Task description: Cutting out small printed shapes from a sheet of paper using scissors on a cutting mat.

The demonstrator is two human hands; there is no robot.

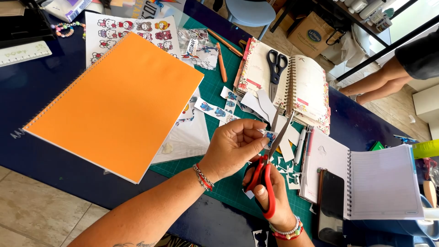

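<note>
My left hand [233, 145] pinches a small printed paper cutout [269, 136] with a blue cartoon figure, above the green cutting mat [215, 91]. My right hand [270, 190] grips red-handled scissors [265, 176]; their open blades point up and close around the cutout's right edge. Several cut stickers and white paper scraps [256, 105] lie on the mat just beyond my hands. Both wrists wear bracelets.
A large orange spiral pad [114, 100] lies at left. An open planner [302, 87] carries black scissors [275, 64]. A lined notebook [379, 183] and a dark phone [330, 206] sit at right. Orange pens [222, 59], sticker sheets [128, 29]; another person's leg [379, 80] at far right.
</note>
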